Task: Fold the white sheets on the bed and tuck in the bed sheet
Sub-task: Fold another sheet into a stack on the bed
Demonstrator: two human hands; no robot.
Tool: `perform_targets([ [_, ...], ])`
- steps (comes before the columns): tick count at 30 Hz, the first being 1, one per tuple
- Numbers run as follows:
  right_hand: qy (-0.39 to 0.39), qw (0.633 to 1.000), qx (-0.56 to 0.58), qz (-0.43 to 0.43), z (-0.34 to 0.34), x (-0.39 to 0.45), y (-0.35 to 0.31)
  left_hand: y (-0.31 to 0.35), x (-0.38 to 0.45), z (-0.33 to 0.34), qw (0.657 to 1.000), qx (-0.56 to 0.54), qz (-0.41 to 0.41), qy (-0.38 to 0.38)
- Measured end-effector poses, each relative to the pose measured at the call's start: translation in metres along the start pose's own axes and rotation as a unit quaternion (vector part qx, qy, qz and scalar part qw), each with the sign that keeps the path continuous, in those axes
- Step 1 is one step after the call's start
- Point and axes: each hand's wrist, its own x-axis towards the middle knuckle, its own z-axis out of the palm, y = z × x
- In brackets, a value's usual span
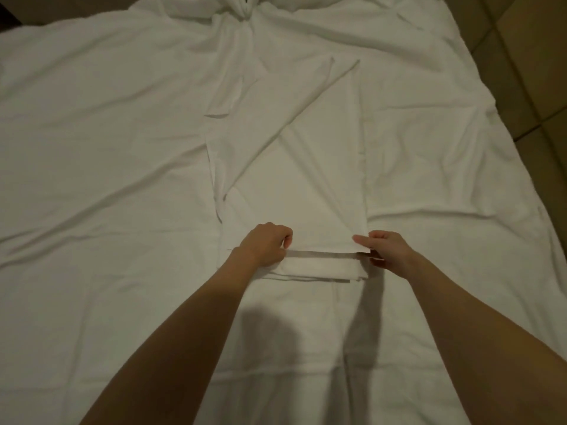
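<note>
A white sheet [306, 167], folded into a long narrow strip, lies lengthwise in the middle of the bed. Its near end is raised a little above a lower folded layer [319, 269]. My left hand [267, 243] pinches the left part of that near edge with curled fingers. My right hand [380, 248] pinches the right corner of the same edge between thumb and fingers. Under the strip the wrinkled white bed sheet [107, 133] covers the whole mattress.
A bunched, twisted knot of white cloth [242, 10] sits at the far end of the bed. Tan tiled floor [527, 56] shows past the bed's right edge. A dark strip [18, 10] lies at the far left corner.
</note>
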Motion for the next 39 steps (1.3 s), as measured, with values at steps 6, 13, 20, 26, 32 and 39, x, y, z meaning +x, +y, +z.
perform_targets([
  [6,0.111,0.976,-0.185,-0.02,0.025,0.026,0.01,-0.015,0.001,0.014,0.995,-0.065,-0.038,-0.071],
  [13,0.135,0.885,-0.44,-0.073,0.044,0.041,-0.068,-0.071,0.013,-0.046,0.901,-0.339,-0.209,0.173],
  [20,0.127,0.87,-0.372,-0.296,0.149,0.077,-0.152,-0.13,0.05,-0.078,0.858,-0.333,-0.308,0.242],
  [26,0.025,0.72,-0.549,-0.423,0.216,0.109,-0.156,-0.164,0.076,-0.069,0.708,-0.555,-0.39,0.197],
  [32,-0.001,0.711,-0.601,-0.364,0.215,0.125,-0.145,-0.166,0.088,-0.071,0.657,-0.631,-0.347,0.222],
  [39,0.073,0.946,-0.108,-0.297,0.226,0.11,-0.215,-0.124,0.078,-0.083,0.806,-0.5,-0.145,0.281],
])
